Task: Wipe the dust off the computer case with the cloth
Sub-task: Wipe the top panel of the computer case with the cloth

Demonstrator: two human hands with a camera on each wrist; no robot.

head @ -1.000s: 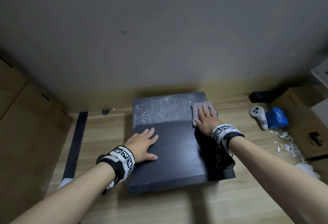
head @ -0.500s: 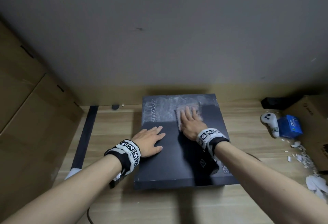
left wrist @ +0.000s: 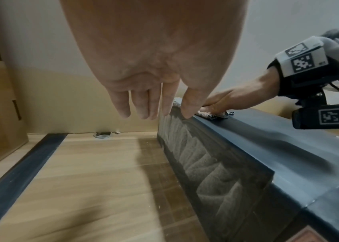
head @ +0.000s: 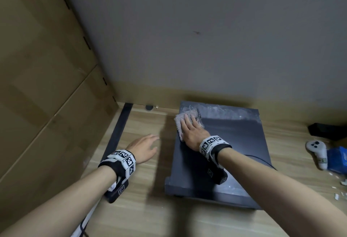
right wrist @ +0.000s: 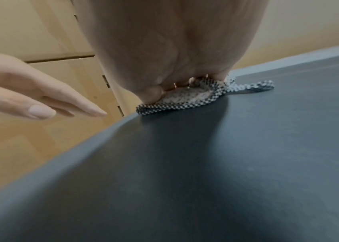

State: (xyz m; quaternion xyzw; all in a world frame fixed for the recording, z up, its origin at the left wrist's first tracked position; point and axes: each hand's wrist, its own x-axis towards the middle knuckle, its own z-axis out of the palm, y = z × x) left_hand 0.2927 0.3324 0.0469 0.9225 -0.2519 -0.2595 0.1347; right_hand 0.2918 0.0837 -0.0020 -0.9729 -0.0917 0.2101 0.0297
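A black computer case (head: 234, 152) lies flat on the wooden floor, with a strip of white dust along its far edge. My right hand (head: 191, 129) presses a grey checked cloth (head: 180, 122) flat onto the case's far left corner, fingers straight. From the right wrist view the cloth (right wrist: 195, 96) shows under my palm at the case (right wrist: 206, 163) edge. My left hand (head: 144, 146) hovers open above the floor, left of the case, holding nothing. The left wrist view shows its fingers (left wrist: 143, 104) straight beside the case's dusty side panel (left wrist: 206, 172).
A grey wall stands close behind the case and cardboard panels (head: 37, 86) rise on the left. A dark strip (head: 118, 133) runs along the floor by them. To the right lie a white controller (head: 317, 152), a blue box (head: 338, 159) and white scraps (head: 339, 186).
My right hand has swept the cloth leftward across the far part of the case to its left corner, clearing dust. My left hand has lifted off the case and moved left over the floor.
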